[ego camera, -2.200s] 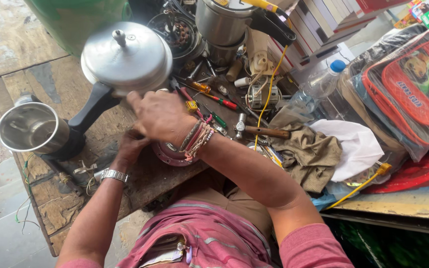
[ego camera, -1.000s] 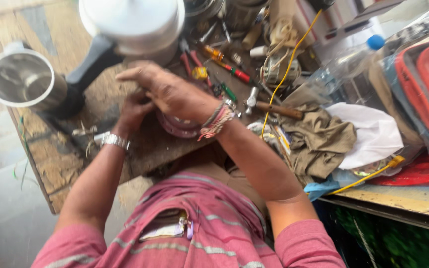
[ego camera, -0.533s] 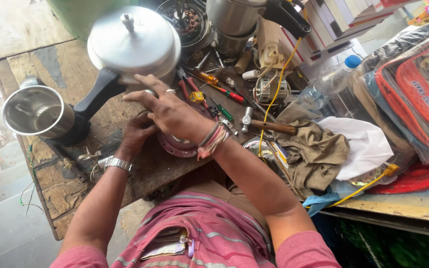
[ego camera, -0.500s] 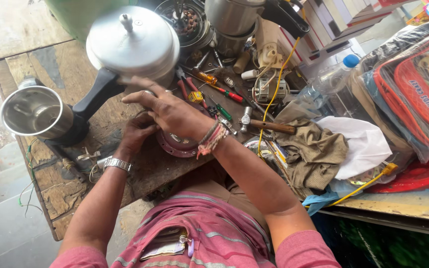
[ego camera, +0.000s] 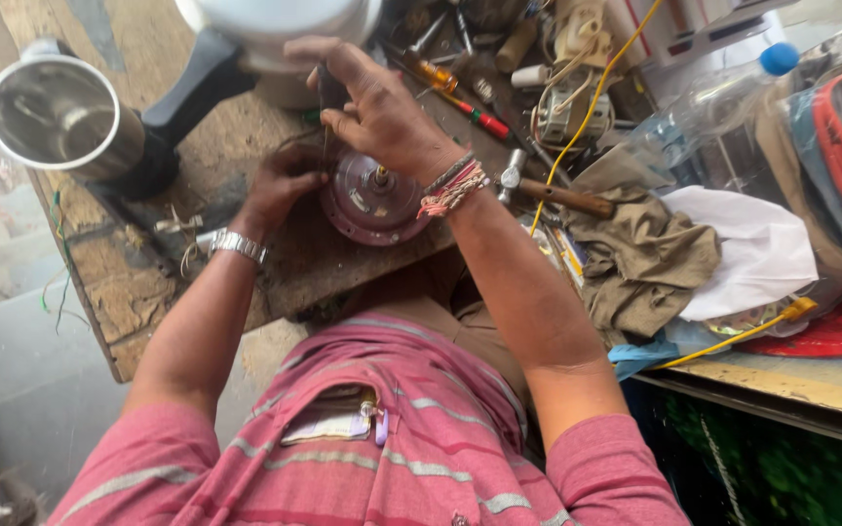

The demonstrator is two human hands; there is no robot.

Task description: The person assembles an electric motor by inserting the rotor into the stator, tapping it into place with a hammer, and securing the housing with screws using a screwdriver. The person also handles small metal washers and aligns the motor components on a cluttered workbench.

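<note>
The round maroon motor part [ego camera: 370,200], with a brass shaft at its centre, lies flat on the wooden bench [ego camera: 119,292]. The left hand [ego camera: 280,183] clasps its left edge; the right hand [ego camera: 377,107] pinches a thin dark tool just above it. Beyond, the steel pot lid [ego camera: 275,24] now fills more of the view than half a second ago.

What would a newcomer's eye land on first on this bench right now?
Probably the two hands at the centre of the worn wooden workbench: the left hand steadies a round reddish motor part while the right hand works above it. Next, the shiny steel jar at the bench's left end, and the clutter of screwdrivers, hammer and cloths to the right.
</note>
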